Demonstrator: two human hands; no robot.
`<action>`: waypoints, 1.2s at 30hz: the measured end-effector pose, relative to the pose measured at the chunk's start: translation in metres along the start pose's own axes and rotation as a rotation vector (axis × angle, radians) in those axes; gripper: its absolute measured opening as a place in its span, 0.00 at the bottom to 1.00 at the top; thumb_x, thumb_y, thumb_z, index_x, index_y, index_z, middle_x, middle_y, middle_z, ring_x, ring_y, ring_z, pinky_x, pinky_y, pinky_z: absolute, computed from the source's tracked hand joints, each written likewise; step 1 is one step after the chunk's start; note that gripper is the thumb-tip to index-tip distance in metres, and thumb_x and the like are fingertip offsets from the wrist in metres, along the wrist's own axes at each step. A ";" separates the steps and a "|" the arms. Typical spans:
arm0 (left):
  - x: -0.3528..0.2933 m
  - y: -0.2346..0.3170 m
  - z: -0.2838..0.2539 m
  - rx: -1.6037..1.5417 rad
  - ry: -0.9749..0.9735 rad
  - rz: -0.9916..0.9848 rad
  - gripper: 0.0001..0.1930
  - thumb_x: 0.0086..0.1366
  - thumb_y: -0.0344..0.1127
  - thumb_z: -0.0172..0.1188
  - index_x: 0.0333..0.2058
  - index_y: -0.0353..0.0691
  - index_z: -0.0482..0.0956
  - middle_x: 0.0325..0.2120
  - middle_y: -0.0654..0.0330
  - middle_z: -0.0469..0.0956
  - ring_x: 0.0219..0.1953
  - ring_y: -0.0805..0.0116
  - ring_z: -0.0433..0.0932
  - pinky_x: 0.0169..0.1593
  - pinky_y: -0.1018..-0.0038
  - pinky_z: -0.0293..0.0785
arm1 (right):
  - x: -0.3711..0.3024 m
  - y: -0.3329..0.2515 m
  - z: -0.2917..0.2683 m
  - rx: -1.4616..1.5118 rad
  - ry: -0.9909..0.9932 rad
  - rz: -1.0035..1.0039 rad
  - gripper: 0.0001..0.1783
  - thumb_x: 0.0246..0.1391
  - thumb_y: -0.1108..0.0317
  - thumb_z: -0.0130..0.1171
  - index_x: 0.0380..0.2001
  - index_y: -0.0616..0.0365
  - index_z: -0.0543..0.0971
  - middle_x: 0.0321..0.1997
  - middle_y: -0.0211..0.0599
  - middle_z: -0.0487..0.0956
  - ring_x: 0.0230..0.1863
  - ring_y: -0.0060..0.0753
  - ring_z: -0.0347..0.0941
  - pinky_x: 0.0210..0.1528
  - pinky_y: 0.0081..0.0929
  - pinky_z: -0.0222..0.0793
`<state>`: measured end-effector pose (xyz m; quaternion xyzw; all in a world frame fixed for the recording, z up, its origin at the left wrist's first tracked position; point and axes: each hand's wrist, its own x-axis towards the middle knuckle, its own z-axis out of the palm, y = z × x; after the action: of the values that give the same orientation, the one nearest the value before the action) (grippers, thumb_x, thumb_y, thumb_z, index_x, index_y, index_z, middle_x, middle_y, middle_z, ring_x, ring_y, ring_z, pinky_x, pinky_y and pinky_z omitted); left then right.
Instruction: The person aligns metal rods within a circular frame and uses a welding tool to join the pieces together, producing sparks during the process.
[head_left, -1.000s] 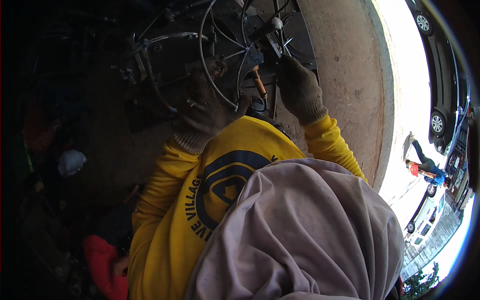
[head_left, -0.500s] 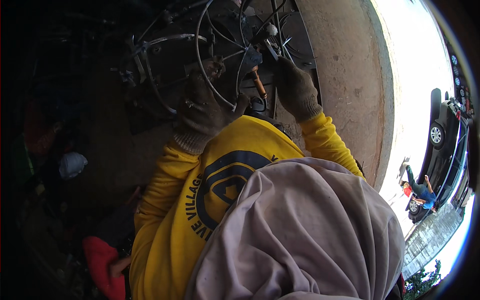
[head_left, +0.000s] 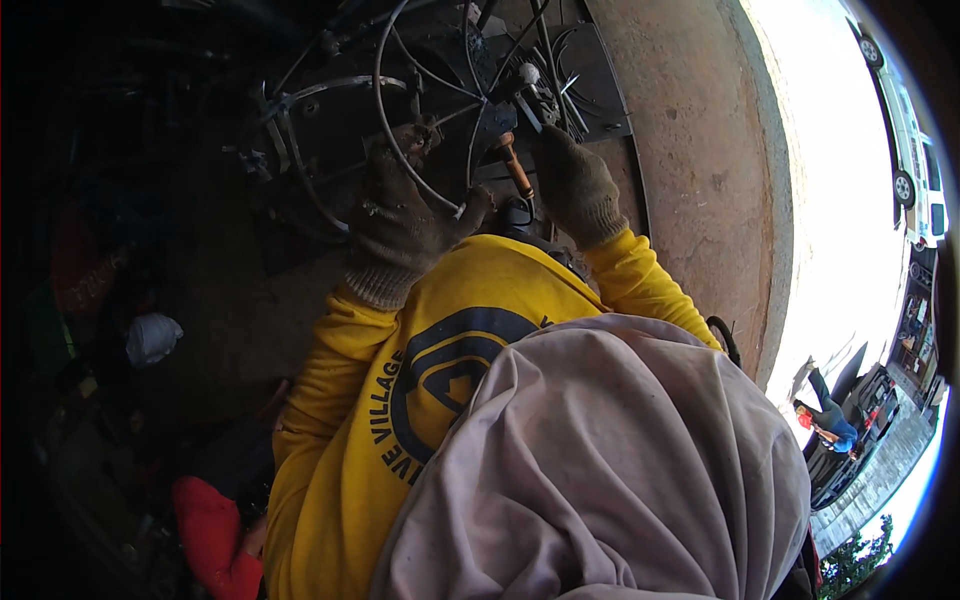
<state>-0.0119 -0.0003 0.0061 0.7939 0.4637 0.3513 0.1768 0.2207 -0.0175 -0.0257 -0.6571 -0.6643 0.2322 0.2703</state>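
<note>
Several curved metal rods form a frame with a thin metal ring [head_left: 379,90] at the top centre. My left hand [head_left: 395,225], in a worn brown knit glove, curls at the ring's lower part, thumb out to the right. Its fingertips are partly lost in shadow. My right hand [head_left: 580,185], gloved alike, is closed round a metal tool with a flat shaft and a pale, blunt head [head_left: 527,73]; its exact kind is unclear. An orange-brown handle [head_left: 516,165] with a dark cable lies between my hands. Spokes meet at a dark plate [head_left: 495,118].
A dark metal table [head_left: 615,90] carries the frame and loose curved rods. Right of it runs a concrete floor [head_left: 690,150] to bright ground with vehicles [head_left: 918,150] and a person [head_left: 830,420]. At lower left sits a person in red [head_left: 210,530], close by my left elbow.
My right hand and its tool have shifted slightly left and down. The ring sits slightly further left in view. Outside, the dark car has moved down in view and a white vehicle has appeared.
</note>
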 end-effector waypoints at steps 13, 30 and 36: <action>0.005 0.008 -0.009 0.046 -0.074 0.012 0.42 0.58 0.50 0.71 0.59 0.26 0.62 0.54 0.41 0.69 0.57 0.51 0.73 0.59 0.63 0.75 | -0.002 0.014 -0.001 0.110 0.289 -0.190 0.14 0.63 0.67 0.55 0.49 0.60 0.77 0.31 0.43 0.79 0.35 0.51 0.80 0.38 0.39 0.76; -0.023 0.009 -0.084 -0.911 -0.169 -0.225 0.30 0.68 0.38 0.61 0.62 0.37 0.57 0.67 0.52 0.60 0.71 0.64 0.56 0.68 0.67 0.66 | -0.040 0.048 -0.003 0.985 0.382 0.678 0.17 0.69 0.62 0.51 0.56 0.57 0.77 0.21 0.20 0.70 0.17 0.12 0.63 0.16 0.15 0.60; -0.033 0.013 -0.085 -0.816 -0.217 -0.208 0.32 0.67 0.39 0.63 0.63 0.37 0.55 0.67 0.51 0.61 0.71 0.60 0.57 0.69 0.64 0.64 | -0.055 0.058 0.004 0.669 0.196 0.461 0.20 0.66 0.62 0.55 0.56 0.61 0.77 0.33 0.32 0.80 0.30 0.21 0.75 0.34 0.22 0.73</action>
<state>-0.0755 -0.0393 0.0600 0.6406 0.3430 0.4005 0.5582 0.2608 -0.0707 -0.0707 -0.6835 -0.3588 0.4260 0.4717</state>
